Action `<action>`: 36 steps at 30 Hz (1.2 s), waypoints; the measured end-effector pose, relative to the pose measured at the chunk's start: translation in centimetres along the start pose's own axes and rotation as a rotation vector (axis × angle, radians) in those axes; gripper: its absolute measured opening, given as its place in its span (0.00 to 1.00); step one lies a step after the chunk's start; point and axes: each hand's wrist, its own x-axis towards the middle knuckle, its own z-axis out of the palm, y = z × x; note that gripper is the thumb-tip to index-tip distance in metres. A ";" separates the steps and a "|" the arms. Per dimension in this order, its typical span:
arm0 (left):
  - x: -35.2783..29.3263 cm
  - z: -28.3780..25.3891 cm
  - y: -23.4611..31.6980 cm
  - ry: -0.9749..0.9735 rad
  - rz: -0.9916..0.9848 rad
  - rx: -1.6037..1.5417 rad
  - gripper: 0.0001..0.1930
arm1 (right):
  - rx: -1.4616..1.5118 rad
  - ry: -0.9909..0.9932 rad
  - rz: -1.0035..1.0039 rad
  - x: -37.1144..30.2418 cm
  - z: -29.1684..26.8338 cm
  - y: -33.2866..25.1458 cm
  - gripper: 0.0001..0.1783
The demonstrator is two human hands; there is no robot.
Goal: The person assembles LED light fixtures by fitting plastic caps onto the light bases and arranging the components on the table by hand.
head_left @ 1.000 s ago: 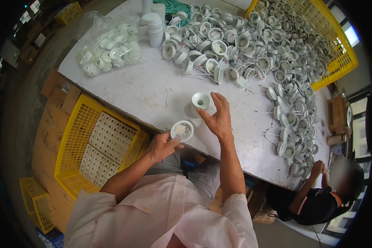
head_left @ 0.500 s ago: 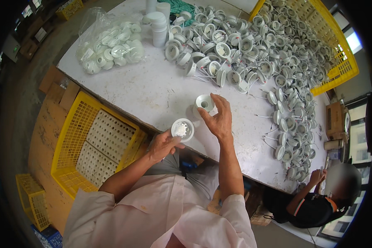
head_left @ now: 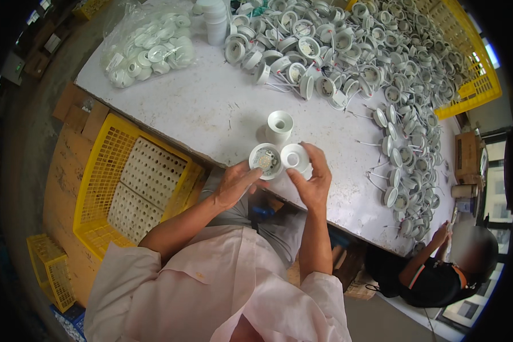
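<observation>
My left hand [head_left: 235, 186] grips a round white lamp housing [head_left: 264, 161] with a small board seen in its open face. In my right hand [head_left: 315, 187], thumb and fingers close around a white ring-shaped cover [head_left: 294, 158] with a raised centre. The two parts are side by side just above the table's near edge, their rims touching or nearly so. Directly beyond them stands a stack of similar white covers [head_left: 279, 126], upright on the table. My fingers partly hide both held parts.
The white table [head_left: 211, 114] bears a big heap of wired lamp housings [head_left: 325, 57] at the back and right. A clear bag of white covers [head_left: 154, 48] lies at the back left. A yellow crate [head_left: 88, 194] stands lower left. Another person [head_left: 427, 276] sits at the right.
My right hand has left the stack, bringing a cover from it towards me. My left hand has moved the housing slightly right and up to meet it.
</observation>
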 end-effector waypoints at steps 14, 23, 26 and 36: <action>0.8 0.1 -2.8 -0.032 0.025 0.200 0.21 | -0.150 -0.141 0.039 -3.5 0.7 -0.1 0.42; 0.1 2.9 -0.9 0.098 0.049 0.455 0.16 | 0.327 0.040 0.481 -5.3 1.5 1.7 0.20; 0.1 3.6 -0.4 0.159 0.072 0.491 0.17 | 0.245 0.075 0.545 -5.2 2.0 1.4 0.15; 0.3 2.9 -1.1 0.173 0.090 0.555 0.17 | 0.254 0.108 0.525 -5.2 2.5 1.3 0.14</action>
